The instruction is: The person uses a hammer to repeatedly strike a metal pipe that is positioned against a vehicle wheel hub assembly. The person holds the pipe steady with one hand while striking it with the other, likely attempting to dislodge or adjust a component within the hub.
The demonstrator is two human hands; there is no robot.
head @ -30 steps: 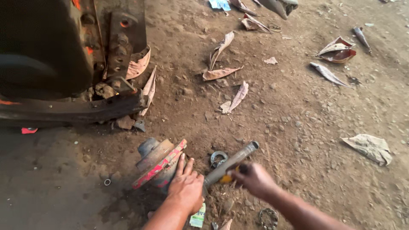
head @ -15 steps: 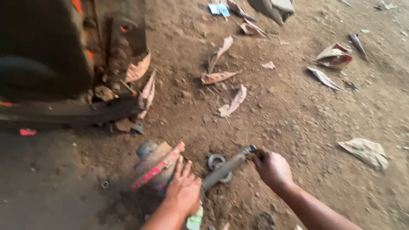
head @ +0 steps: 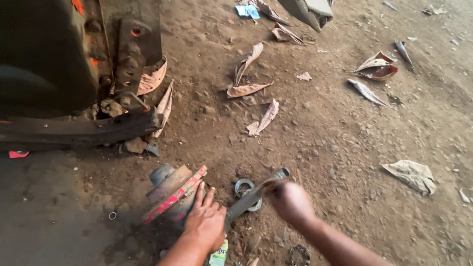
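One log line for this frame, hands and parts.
left hand: flat on hub | right hand: grips metal rod | ring: under rod | ground: dirt, dry leaves

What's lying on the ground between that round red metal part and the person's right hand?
In the head view, a metal ring lies on the dirt between the red part and the right hand, partly under the metal bar that hand grips.

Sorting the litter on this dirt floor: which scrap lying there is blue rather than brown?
The small blue scrap at the top edge, just left of the grey block. The dry leaves and the crumpled paper are all brown or tan.
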